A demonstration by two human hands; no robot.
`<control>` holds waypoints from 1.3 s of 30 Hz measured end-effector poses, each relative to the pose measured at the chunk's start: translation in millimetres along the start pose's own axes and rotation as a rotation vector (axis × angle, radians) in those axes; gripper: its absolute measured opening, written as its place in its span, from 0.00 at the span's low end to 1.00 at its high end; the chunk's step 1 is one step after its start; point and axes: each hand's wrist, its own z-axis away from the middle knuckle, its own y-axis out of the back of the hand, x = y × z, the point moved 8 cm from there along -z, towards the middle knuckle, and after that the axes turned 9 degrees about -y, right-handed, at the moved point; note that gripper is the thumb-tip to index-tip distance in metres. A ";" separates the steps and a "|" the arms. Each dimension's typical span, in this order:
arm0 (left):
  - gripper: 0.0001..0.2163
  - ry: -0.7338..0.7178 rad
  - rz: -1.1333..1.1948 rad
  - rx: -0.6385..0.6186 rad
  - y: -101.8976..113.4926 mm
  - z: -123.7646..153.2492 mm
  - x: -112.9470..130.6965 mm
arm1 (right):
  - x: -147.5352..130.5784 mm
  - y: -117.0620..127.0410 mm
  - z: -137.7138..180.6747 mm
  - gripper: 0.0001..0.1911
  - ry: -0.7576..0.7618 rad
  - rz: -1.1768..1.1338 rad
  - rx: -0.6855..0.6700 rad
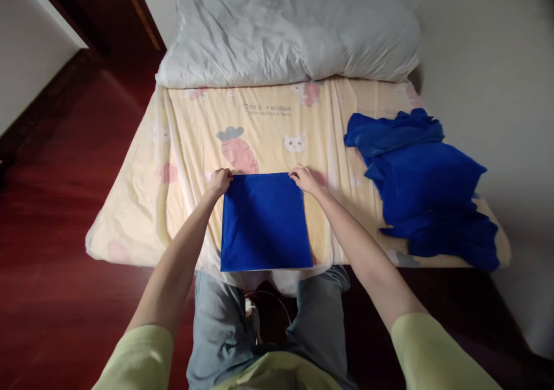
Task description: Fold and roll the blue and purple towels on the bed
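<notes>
A flat square of blue cloth [266, 222] lies on the bed in front of me, its near edge close to the bed's front edge. My left hand [220, 181] pinches its far left corner. At the far right corner, the fingers of my right hand [303, 178] are closed on the same cloth. The far edge between both hands looks straight. Whether the cloth is a single layer or folded, I cannot tell.
A heap of rumpled blue cloths [428, 188] lies to the right, near the wall. The bed has a yellow patterned sheet [268, 139]. A thick grey-white quilt [285, 32] is piled across the back. Dark red floor [56, 205] runs along the left.
</notes>
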 end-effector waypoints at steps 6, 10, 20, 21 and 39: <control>0.07 0.021 -0.063 -0.045 -0.2 -2.7 -1.2 | -1.3 -0.4 2.5 0.10 -0.035 0.058 0.036; 0.08 0.044 -0.072 -0.031 -0.2 -4.4 -8.0 | 1.1 -2.7 0.2 0.09 -0.069 0.131 0.065; 0.09 0.084 -0.028 0.093 6.1 -8.4 -11.2 | -6.7 -0.8 -9.1 0.12 -0.164 0.121 0.127; 0.09 0.095 -0.031 0.094 6.5 -8.4 -11.0 | -7.1 -0.3 -9.6 0.12 -0.180 0.116 0.134; 0.10 0.084 0.286 -0.052 16.7 -8.6 -16.4 | 47.9 -12.0 -18.9 0.19 -0.551 -0.471 -0.055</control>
